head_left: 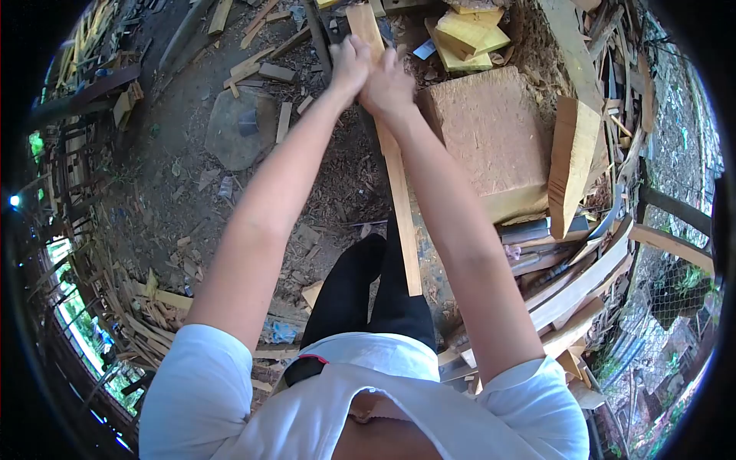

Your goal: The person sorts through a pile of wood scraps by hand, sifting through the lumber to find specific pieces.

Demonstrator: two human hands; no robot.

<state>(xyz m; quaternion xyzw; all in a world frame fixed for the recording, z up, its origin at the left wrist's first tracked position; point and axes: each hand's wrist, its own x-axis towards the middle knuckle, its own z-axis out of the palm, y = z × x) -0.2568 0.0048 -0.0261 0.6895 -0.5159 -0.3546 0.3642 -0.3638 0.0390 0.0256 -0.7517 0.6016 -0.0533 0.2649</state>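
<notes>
A long, narrow wooden plank (pixel 400 207) runs from the top of the view down to my right thigh. My left hand (pixel 351 64) is closed at its left edge, near the far end. Just below and to the right, my right hand (pixel 388 86) is closed over the same plank, its wrist lying across the wood. The two hands are side by side, nearly touching. Parts of the fingers and the plank's surface under them are hidden.
A large squared wood block (pixel 494 138) stands to the right of the plank. Behind it lie stacked yellowish offcuts (pixel 468 34). An upright wood piece (pixel 573 157) leans at the block's right. Scraps litter the dirt floor (pixel 176 176), and curved boards (pixel 571 287) are heaped at right.
</notes>
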